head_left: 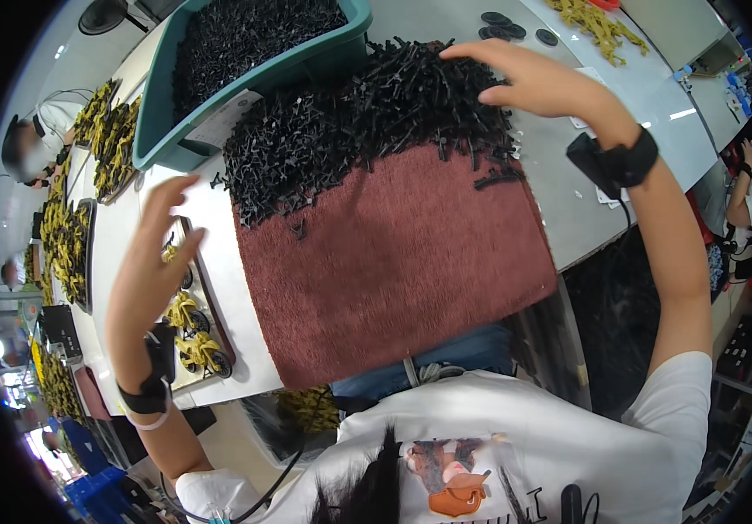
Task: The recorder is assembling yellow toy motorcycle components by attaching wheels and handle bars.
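Hovering left hand: raised over counter, left of maroon cloth; fingers loosely curved, thumb well parted, nothing visible in grasp.
Left forearm: rising from lower left, black strap at wrist, beside tray of yellow motorcycle-like models.
Right hand: extended leftward over far-right edge of heap; fingers nearly straight, thumb spread below, nothing visible between; fingertip contact cannot be told.
Right arm: arching up from lower right, black strap with boxy unit at wrist.
Black pieces: small, heaped across far part of cloth, between both hands; right fingertips above heap, left fingertips near its left edge; a few strays toward near side.
Teal bin: beyond heap, toward left, loaded with similar black pieces.
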Tool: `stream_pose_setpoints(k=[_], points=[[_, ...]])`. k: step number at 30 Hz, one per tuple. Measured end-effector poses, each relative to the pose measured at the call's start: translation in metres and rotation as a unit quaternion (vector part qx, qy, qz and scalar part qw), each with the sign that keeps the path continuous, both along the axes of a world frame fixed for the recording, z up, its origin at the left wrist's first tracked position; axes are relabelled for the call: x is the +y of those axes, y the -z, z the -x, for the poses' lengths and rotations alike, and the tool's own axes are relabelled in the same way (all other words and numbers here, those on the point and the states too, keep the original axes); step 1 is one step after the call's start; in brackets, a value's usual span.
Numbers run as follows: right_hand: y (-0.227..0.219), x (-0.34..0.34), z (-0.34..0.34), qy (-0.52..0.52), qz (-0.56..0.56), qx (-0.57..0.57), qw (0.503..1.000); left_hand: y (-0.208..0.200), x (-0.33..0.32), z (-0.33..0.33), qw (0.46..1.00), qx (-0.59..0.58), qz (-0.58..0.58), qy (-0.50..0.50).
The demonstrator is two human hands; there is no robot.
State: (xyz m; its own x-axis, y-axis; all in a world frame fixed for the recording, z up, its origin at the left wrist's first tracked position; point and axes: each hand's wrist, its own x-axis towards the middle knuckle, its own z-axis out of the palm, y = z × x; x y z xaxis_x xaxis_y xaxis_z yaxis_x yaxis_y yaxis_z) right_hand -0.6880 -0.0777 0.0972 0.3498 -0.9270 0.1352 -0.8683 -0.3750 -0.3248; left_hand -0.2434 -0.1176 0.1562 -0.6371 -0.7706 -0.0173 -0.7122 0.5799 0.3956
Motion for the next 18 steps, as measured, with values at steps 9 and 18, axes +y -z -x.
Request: stream_pose_setpoints(k=[9, 18], points=[[-0.032, -0.024, 0.046, 0.144, -0.068, -0.008, 0.987, 0.050, 0.117, 0.061, 0.987, 0.056, 0.000, 0.150], [0.011, -0.103, 0.108, 0.145, -0.103, 0.038, 0.983, 0.130, 0.160, 0.063, 0.976, 0.142, 0.151, 0.064]])
